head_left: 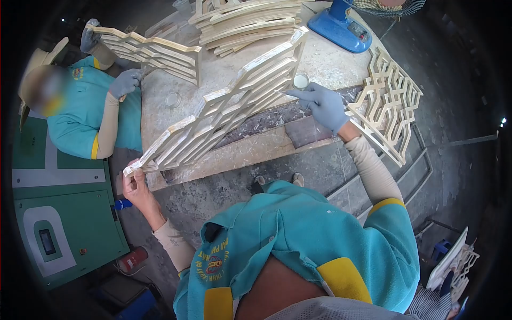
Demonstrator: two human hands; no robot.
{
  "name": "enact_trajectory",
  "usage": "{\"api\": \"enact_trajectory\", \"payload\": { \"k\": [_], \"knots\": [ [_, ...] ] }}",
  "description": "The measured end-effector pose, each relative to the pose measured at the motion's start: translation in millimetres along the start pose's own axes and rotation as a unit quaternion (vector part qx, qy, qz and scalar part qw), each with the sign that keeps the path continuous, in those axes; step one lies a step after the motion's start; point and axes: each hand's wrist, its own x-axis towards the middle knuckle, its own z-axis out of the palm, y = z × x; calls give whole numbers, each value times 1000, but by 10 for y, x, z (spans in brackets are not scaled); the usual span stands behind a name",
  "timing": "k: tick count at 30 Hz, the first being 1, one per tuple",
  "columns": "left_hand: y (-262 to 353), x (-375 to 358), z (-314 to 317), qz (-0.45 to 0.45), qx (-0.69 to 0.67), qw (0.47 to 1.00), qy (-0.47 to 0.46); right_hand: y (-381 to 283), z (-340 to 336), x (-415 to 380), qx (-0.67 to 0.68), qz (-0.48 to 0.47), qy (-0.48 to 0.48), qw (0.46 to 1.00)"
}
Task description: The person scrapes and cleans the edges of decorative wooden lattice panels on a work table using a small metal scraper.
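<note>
The pale wooden lattice (216, 94) stands tilted over the near side of the table (330, 69), its zigzag rail smeared white. The left hand (140, 191) pinches its near corner; the gloved right hand (326, 106) grips what looks like a thin tool (281, 92) at the slats, beside a cup (301, 81). A co-worker (88, 109) holds another lattice (169, 45).
</note>
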Motion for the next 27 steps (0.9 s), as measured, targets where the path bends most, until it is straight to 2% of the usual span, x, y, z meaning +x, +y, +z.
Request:
{"api": "enact_trajectory", "payload": {
  "k": [1, 3, 6, 10, 15, 21, 23, 26, 27],
  "knots": [
    [-1, 6, -1, 0, -2, 1000, -1, -16, 34, 53, -2, 0, 0, 1000],
    [4, 2, -18, 6, -3, 1000, -15, -6, 118, 165, -90, -76, 5, 993],
    [45, 4, 10, 8, -13, 1000, -13, -60, 189, 253, -116, -115, 5, 986],
    [58, 17, 10, 2, -11, 1000, -13, 97, 180, 267, -148, -117, 10, 982],
    [56, 40, 22, 3, -13, 1000, -13, 232, 30, 226, -139, -68, 23, 988],
    [18, 69, 32, -8, -25, 1000, -4, -135, 293, 145, -96, -47, 26, 994],
    [31, 67, 27, -3, -28, 1000, -10, -259, 318, 118, -70, -82, 39, 993],
    [21, 47, 11, 2, -29, 999, -13, -265, 353, 118, -57, -70, 18, 996],
    [16, 42, 13, 4, -30, 999, -12, -206, 344, 134, -64, -24, 30, 997]
  ]
}}
